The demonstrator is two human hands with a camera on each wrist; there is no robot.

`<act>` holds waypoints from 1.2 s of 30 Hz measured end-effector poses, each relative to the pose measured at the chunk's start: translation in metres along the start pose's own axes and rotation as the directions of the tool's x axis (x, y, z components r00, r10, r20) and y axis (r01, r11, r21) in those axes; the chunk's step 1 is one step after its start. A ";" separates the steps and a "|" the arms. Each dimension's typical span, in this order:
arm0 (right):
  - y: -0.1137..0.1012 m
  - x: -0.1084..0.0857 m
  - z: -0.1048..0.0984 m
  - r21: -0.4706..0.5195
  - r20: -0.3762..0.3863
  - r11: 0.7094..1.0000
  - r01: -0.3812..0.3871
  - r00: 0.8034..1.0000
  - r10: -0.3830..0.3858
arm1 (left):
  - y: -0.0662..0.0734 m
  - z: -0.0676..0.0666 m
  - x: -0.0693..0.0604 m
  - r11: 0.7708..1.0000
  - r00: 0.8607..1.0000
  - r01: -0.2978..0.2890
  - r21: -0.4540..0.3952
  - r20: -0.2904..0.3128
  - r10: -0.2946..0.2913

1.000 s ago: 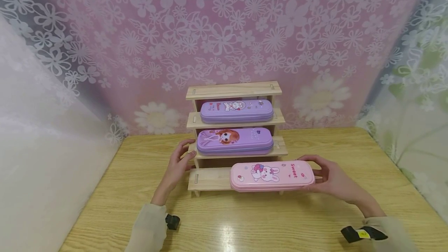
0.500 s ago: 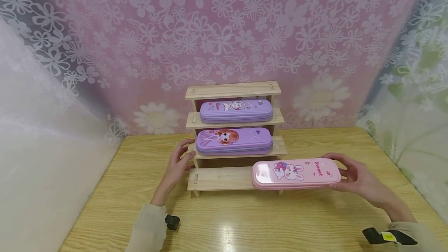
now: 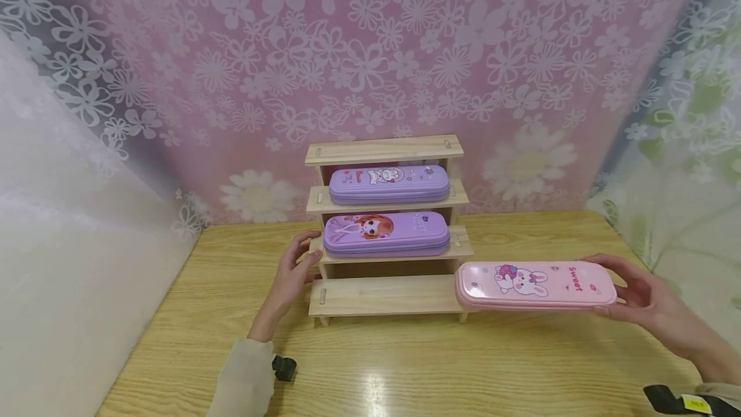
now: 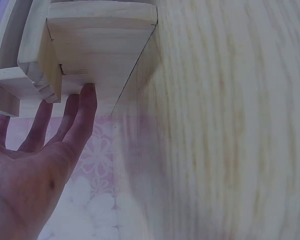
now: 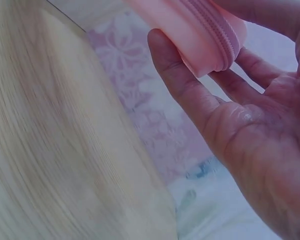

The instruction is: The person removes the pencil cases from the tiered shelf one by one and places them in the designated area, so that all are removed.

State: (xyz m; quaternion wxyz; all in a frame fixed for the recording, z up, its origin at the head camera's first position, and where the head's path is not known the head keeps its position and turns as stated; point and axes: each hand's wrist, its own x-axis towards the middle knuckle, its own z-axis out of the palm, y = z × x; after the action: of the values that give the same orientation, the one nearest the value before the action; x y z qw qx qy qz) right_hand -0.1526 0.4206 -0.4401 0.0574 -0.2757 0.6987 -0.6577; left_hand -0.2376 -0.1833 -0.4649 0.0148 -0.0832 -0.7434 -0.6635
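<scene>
A tiered wooden rack stands on the table, its lowest shelf bare. My right hand grips the right end of a pink case with a rabbit picture, held just right of the lowest shelf. In the right wrist view, thumb and fingers of my right hand are round the zipped pink case. My left hand rests at the rack's left side; in the left wrist view the fingers of my left hand touch the rack's side. A purple case with a girl lies on the second shelf up.
Another purple case lies on the third shelf, under the top board. The wooden table extends round the rack. A pink flowered curtain hangs behind, with a pale one at each side.
My right hand has carried the pink case rightward, from over the right half of the lowest shelf to beyond its right end. My left hand has stayed at the rack.
</scene>
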 end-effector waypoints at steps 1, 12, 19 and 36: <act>0.001 -0.003 -0.002 -0.001 -0.013 1.000 0.011 1.000 -0.011 | 0.000 0.000 0.000 1.000 1.000 0.001 0.003 0.000 -0.001; 0.006 -0.023 -0.014 -0.045 -0.248 0.999 0.015 0.968 -0.026 | 0.001 0.000 -0.001 1.000 1.000 0.010 0.014 0.000 -0.010; 0.011 -0.009 -0.003 -0.047 -0.359 0.999 -0.027 0.933 0.008 | 0.001 0.000 0.000 1.000 1.000 0.010 0.005 0.001 -0.010; 0.034 0.045 0.048 -0.462 -0.553 0.781 -0.420 0.825 0.116 | 0.002 0.000 0.001 0.999 0.999 0.032 -0.004 -0.002 -0.032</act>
State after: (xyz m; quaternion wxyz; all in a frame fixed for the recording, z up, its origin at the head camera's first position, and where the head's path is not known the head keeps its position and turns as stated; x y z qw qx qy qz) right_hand -0.1797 0.3567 -0.4658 -0.1114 0.0042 0.8847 -0.4526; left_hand -0.2380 -0.1830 -0.4628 0.0048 -0.0705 -0.7432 -0.6654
